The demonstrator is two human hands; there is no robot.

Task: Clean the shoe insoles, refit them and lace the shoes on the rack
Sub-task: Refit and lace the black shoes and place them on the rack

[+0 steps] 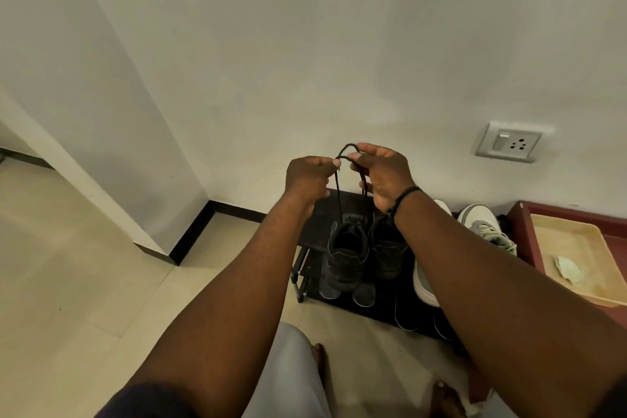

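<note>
A dark lace [339, 187] is pulled up taut from the left black shoe [346, 254], rising in two strands that meet in a small loop at the top. The left hand [307, 178] pinches one strand between thumb and forefinger, the other fingers curled in. The right hand [381, 173] pinches the loop's top at its fingertips and is closed around the other strand lower down; a dark band [405, 197] circles that wrist. The two hands are held close together, above the shoes and in front of the wall [305, 44].

The left black shoe stands on the top of a dark rack [319, 217], heel toward the viewer, with the second black shoe [388, 253] just beside it on the right. Pale-edged insoles [363, 295] lie on the rack in front of the black shoes, and more [405, 316] further right. A white shoe [422, 282] sits to the right, mostly hidden by the right forearm, and a grey-and-white shoe [485, 224] stands beyond it.

Right of the rack is a red-brown stand holding a beige tray [576, 248] with a crumpled pale cloth [570, 270] in it. A socket plate [510, 144] is on the wall above. Bare feet [320, 363] show on the tiled floor [84, 282] below.
</note>
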